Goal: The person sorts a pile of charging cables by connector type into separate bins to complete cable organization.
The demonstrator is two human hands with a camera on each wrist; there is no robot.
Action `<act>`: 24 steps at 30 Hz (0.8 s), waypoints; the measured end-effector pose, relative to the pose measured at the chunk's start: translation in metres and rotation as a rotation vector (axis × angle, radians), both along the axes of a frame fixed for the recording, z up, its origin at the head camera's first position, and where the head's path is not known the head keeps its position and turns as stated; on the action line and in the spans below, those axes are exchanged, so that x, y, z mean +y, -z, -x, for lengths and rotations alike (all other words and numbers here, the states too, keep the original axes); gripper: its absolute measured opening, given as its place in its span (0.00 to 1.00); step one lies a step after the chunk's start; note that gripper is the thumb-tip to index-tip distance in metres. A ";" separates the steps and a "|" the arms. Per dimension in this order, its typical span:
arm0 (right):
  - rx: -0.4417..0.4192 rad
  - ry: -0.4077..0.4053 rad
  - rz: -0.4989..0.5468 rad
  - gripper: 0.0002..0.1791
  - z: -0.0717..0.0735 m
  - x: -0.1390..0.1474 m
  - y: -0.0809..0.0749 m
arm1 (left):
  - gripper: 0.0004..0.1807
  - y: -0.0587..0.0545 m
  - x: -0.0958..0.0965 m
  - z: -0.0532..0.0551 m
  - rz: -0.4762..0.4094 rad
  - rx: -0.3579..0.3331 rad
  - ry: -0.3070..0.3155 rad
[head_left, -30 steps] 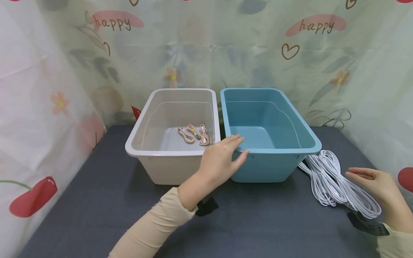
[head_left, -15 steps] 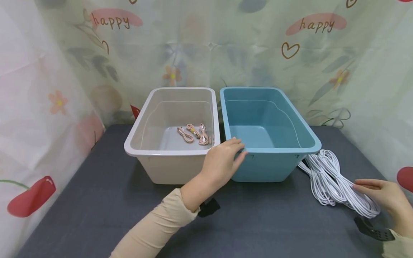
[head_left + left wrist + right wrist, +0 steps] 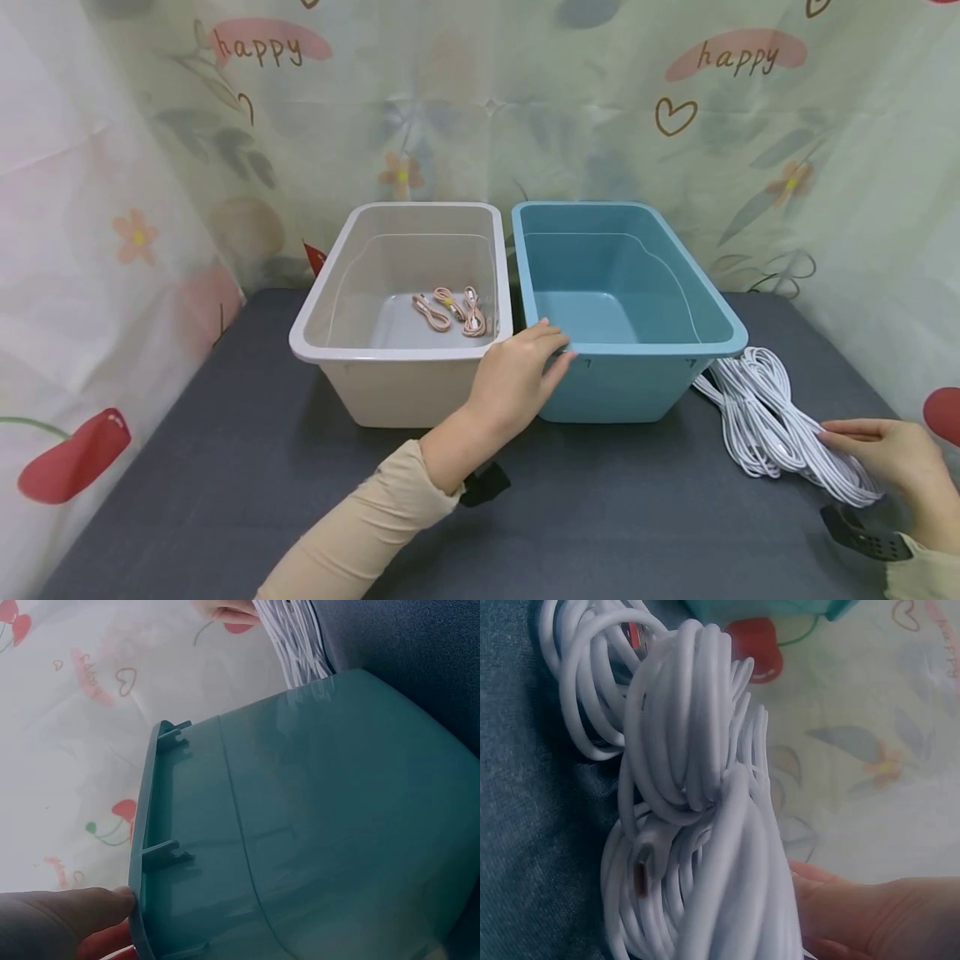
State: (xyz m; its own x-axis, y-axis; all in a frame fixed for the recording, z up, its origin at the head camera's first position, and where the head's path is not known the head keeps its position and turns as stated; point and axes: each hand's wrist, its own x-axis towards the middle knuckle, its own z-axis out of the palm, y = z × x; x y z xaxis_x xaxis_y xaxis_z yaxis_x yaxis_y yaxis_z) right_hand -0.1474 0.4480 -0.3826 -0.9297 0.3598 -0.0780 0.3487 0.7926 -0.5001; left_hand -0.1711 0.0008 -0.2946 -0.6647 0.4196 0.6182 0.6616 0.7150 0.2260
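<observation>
My left hand holds the near rim of the blue bin at its left corner. In the left wrist view its thumb presses the outside of that rim. On the right, my right hand pinches the edge of a bundle of looped white USB cables, which lies on the dark cloth. In the right wrist view the looped white USB cables show metal plugs, and the fingertips of the right hand are hidden behind the loops.
Left of the blue bin stands a beige bin with several small pink coiled cables inside. A dark cloth covers the table. Printed curtains hang behind and at both sides.
My right hand has come down from beside the white cables onto their edge, shifting them slightly. My left hand has settled on the blue bin's rim, its fingers closing in.
</observation>
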 end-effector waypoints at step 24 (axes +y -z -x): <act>0.175 0.108 0.046 0.29 -0.001 -0.023 -0.015 | 0.10 0.002 -0.001 0.001 -0.005 0.026 0.015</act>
State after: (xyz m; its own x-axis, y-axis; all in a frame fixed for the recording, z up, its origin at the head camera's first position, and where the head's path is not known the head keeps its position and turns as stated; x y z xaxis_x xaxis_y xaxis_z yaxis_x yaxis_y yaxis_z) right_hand -0.1462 0.4252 -0.3674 -0.8868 0.4579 0.0621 0.3352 0.7300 -0.5956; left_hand -0.1724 -0.0002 -0.2966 -0.6421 0.4263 0.6372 0.6781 0.7036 0.2126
